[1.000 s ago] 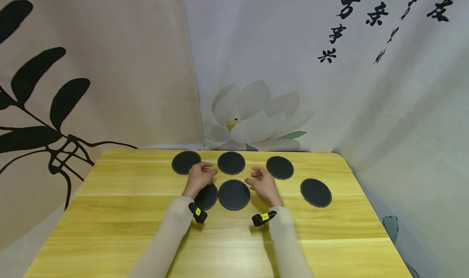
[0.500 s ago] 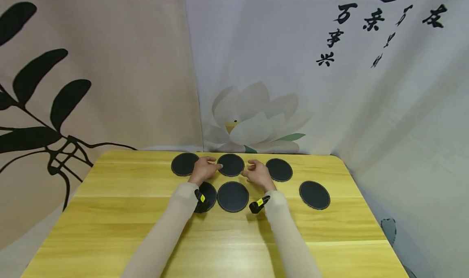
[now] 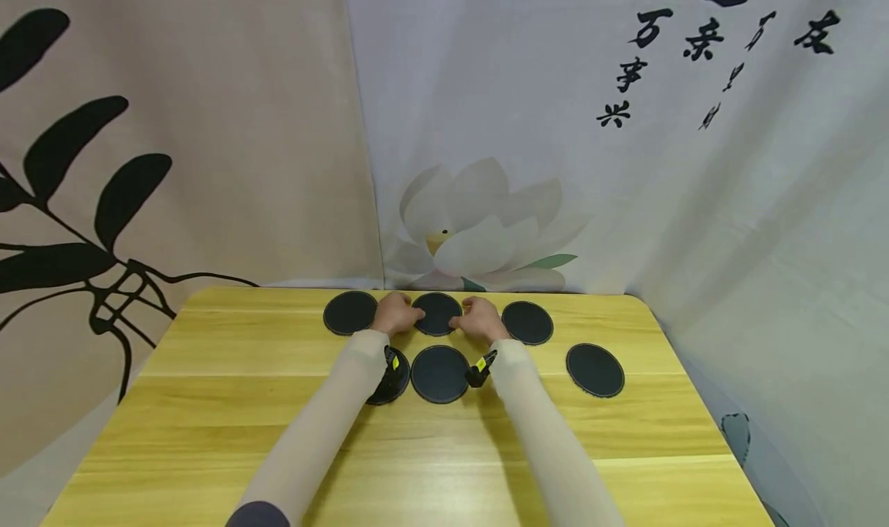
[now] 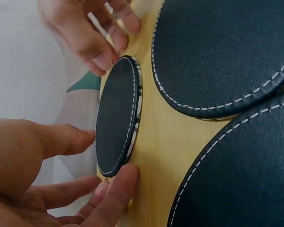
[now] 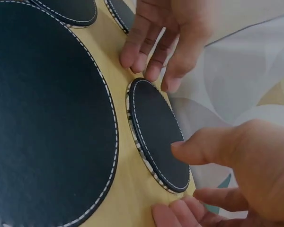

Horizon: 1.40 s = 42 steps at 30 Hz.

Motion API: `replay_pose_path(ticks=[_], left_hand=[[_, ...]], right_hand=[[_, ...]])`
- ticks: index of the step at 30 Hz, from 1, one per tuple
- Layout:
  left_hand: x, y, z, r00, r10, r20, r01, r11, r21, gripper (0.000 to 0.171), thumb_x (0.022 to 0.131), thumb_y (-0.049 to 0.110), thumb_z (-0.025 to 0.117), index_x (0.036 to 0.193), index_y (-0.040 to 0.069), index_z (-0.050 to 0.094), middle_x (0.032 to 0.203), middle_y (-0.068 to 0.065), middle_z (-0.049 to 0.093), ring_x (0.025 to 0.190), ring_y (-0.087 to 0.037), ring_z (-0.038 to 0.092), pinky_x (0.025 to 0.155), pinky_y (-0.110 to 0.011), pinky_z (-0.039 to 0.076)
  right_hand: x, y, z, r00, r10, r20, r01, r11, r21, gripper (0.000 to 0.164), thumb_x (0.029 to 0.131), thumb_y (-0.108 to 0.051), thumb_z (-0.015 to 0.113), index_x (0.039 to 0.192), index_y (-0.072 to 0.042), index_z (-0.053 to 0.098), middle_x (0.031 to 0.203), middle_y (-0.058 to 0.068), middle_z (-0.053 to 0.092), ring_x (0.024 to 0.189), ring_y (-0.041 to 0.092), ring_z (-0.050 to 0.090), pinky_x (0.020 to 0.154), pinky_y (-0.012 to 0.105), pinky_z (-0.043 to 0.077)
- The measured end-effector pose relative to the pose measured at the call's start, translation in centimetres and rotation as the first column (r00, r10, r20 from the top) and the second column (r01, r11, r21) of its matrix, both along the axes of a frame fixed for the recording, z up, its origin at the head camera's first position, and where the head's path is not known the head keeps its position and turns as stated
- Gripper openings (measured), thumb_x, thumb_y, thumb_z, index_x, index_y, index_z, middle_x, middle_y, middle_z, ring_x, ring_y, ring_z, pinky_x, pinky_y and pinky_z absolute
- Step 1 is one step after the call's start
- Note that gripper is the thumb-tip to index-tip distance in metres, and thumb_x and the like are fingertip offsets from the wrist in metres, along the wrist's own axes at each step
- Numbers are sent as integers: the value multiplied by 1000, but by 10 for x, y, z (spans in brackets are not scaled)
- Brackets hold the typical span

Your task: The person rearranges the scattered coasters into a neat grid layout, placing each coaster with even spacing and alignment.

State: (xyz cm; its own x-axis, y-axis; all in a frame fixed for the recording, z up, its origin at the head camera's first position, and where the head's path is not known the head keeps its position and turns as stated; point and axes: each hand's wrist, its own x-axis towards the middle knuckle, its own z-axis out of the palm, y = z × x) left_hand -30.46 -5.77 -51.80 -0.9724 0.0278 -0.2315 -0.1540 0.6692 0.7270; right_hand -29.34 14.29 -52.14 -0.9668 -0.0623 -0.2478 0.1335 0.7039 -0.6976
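Note:
A round black coaster [image 3: 437,314] with pale stitching round its rim lies at the back middle of the table. My left hand [image 3: 394,315] is at its left edge, thumb and fingers spread around the rim. On the opposite edge is my right hand [image 3: 481,320], its fingertips low by the table. In the left wrist view, the left fingertips [image 4: 125,177] come right to the rim of the same coaster [image 4: 116,118]. The right wrist view has the right thumb [image 5: 180,150] over that coaster's face. A patterned underside shows along its edge.
Two coasters [image 3: 349,313] [image 3: 528,323] flank it along the back edge. Nearer are another coaster [image 3: 441,374] and one partly hidden by the left wrist camera [image 3: 394,363]. A further coaster [image 3: 595,370] lies at the right. Behind the wooden table [image 3: 208,427] hangs a printed curtain [image 3: 486,87].
Both hands have moved forward and inward, from above the gaps between coasters to the two sides of the back middle coaster. The coasters lie as before; the head view has shifted slightly.

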Motion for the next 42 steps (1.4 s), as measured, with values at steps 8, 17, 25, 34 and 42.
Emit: replay_pose_path(ticks=[8, 17, 25, 34, 42], left_hand=[[-6, 6, -2, 999, -24, -27, 22, 996, -82, 45, 87, 10, 63, 54, 17, 33, 52, 3, 25, 45, -13, 22, 46, -26, 20], [-4, 5, -2, 999, 26, -30, -27, 999, -31, 48, 83, 2, 58, 50, 20, 27, 49, 6, 20, 41, -11, 17, 44, -25, 17], [-2, 5, -9, 993, 108, -44, -108, 994, 5, 28, 81, 0, 62, 66, 13, 43, 67, -2, 36, 59, -19, 32, 52, -30, 27], [8, 7, -12, 984, 169, -61, -160, 978, 135, 38, 86, 0, 62, 123, 1, 68, 119, -21, 70, 103, -36, 64, 90, -47, 56], [11, 3, -17, 974, 220, -63, -199, 951, 237, 39, 86, 0, 70, 125, 3, 69, 116, -20, 73, 106, -35, 68, 91, -45, 58]], right_hand=[[-4, -7, 1, 1000, -23, -16, 24, 999, 46, 56, 91, -20, 76, 139, 2, 60, 140, 19, 62, 124, 34, 61, 109, 47, 51], [-5, -13, -1, 995, -96, -10, 96, 995, 11, 30, 90, -18, 76, 112, 1, 70, 108, 11, 65, 90, 21, 56, 82, 35, 52], [0, -15, -4, 987, -155, -34, 153, 986, -62, 40, 91, -15, 75, 128, 0, 68, 132, 17, 66, 114, 31, 63, 100, 45, 56], [5, -14, -9, 970, -229, -79, 217, 966, -138, 34, 92, -12, 73, 124, -2, 71, 122, 16, 70, 107, 31, 66, 89, 41, 59], [10, -10, -16, 960, -276, -37, 247, 905, -347, 29, 92, -3, 70, 121, 0, 68, 111, 17, 67, 84, 24, 67, 68, 29, 59]])
